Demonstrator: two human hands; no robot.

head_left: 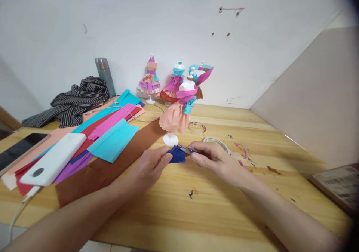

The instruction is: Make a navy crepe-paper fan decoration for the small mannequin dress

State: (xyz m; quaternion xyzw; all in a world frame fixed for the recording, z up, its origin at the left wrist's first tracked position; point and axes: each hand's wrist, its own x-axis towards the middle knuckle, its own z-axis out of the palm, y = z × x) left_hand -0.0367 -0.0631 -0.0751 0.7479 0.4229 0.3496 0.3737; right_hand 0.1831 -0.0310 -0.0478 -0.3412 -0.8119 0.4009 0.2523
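My left hand [148,166] pinches a small folded piece of dark blue crepe paper [176,154] just above the wooden table [196,214]. My right hand [213,158] is closed on the other end of the same blue piece, and a thin metallic tip, perhaps scissors or tweezers, shows between its fingers. Right behind the hands stands a small white mannequin [186,91] on a round white base [170,139], dressed in a peach paper skirt with pink and teal trim.
Two other dressed paper mannequins [150,80] [175,83] stand by the wall. Sheets of coloured crepe paper [112,140], a white power bank [54,158], a phone [19,149], striped cloth [75,100], a grey bottle [105,74] and tape rolls [215,141] lie around. A box [339,184] sits right.
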